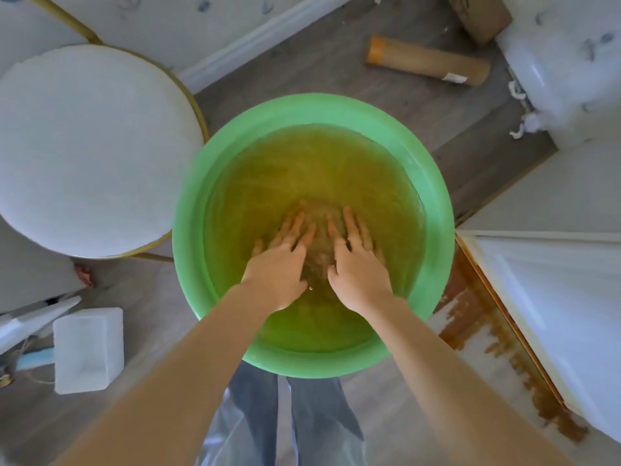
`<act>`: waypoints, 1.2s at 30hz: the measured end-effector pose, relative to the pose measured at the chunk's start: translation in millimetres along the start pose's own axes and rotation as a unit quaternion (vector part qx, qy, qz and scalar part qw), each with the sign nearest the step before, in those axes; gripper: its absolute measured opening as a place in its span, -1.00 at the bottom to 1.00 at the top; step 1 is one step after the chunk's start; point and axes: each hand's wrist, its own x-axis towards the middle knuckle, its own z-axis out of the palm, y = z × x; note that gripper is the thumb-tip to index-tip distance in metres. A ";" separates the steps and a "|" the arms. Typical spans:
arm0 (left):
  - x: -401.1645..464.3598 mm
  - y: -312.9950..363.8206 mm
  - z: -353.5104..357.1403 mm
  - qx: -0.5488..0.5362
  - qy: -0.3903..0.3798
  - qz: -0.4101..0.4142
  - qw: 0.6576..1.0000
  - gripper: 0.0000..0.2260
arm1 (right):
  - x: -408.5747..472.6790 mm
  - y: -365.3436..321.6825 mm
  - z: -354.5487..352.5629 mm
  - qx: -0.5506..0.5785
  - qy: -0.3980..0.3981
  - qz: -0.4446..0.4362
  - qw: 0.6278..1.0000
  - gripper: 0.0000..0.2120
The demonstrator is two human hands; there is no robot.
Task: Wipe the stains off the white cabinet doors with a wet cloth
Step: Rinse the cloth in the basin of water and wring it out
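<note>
A green basin [437, 230] of murky yellowish water stands on the floor right below me. Both my hands are sunk in the water near the basin's near side. My left hand [282, 260] and my right hand [356, 264] lie with fingers spread and fairly straight on a brownish cloth [321, 237] that sits under the water between them. A white cabinet door [551, 297] stands at the right, with brown stains [477, 317] running along its lower edge.
A round white-cushioned chair with a gold frame [90, 149] stands left of the basin. A white foam block [87, 348] lies at lower left. A cardboard tube [426, 60] and a brown box [480, 15] lie on the grey floor beyond the basin.
</note>
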 end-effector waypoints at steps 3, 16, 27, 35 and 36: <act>2.4 -0.9 -1.9 0.024 0.046 0.006 0.999 -0.46 | 0.4 4.5 -9.8 0.059 -0.021 -0.009 0.998 -0.27; -6.4 -12.3 -19.4 -0.283 0.125 -0.014 0.951 -0.86 | -13.0 6.6 -30.5 0.270 0.041 -0.012 0.962 -0.84; -24.3 -17.9 -40.2 -0.332 0.231 -0.058 0.913 -0.82 | -7.1 -6.0 -56.6 0.319 0.073 0.055 0.943 -0.61; -31.3 -15.6 -56.8 -0.351 0.317 -0.039 0.880 -0.89 | -19.1 -14.5 -73.3 0.540 0.071 0.036 0.838 -0.61; -32.1 -15.2 -59.5 -0.363 0.305 -0.040 0.880 -0.91 | -19.7 -15.4 -77.5 0.574 0.061 0.038 0.815 -0.62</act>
